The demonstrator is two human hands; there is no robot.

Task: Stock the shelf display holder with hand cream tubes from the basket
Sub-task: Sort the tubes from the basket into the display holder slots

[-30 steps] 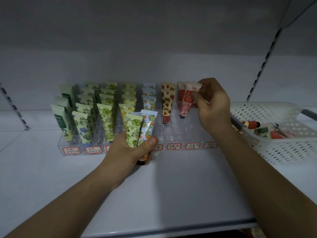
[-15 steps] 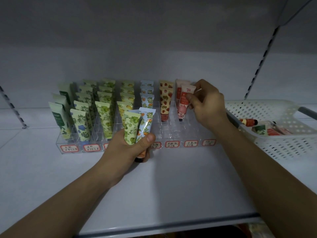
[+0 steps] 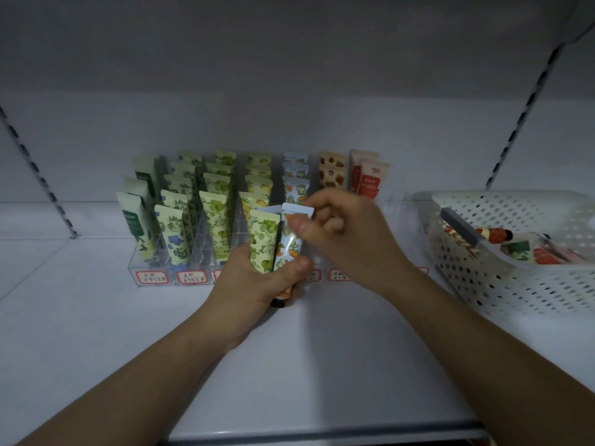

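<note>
We see our left hand (image 3: 254, 281) low in front of the clear acrylic display holder with red-framed labels (image 3: 151, 275), gripping a small bundle of tubes upright. The bundle has the light green tube with green fruit print (image 3: 263, 241) on its left and the pale blue tube with orange fruit print (image 3: 289, 243) on its right; the thumb presses across their lower part, and a dark cap shows under the hand. A third tube seems to stand behind these two, but we cannot tell its pattern.

Our right hand (image 3: 341, 233) is just beside the bundle, fingers curled, and its thumb and forefinger pinch the flat top edge of the pale blue tube.

The holder stands on the white shelf board (image 3: 306, 365) and carries rows of upright tubes: green and yellow-green prints at the left, blue ones in the middle, strawberry and pink ones at the right. The front places of the right rows hold no tubes.

The white perforated plastic basket (image 3: 515, 284) stands on the shelf to the right of the holder, with several tubes lying inside.
</note>
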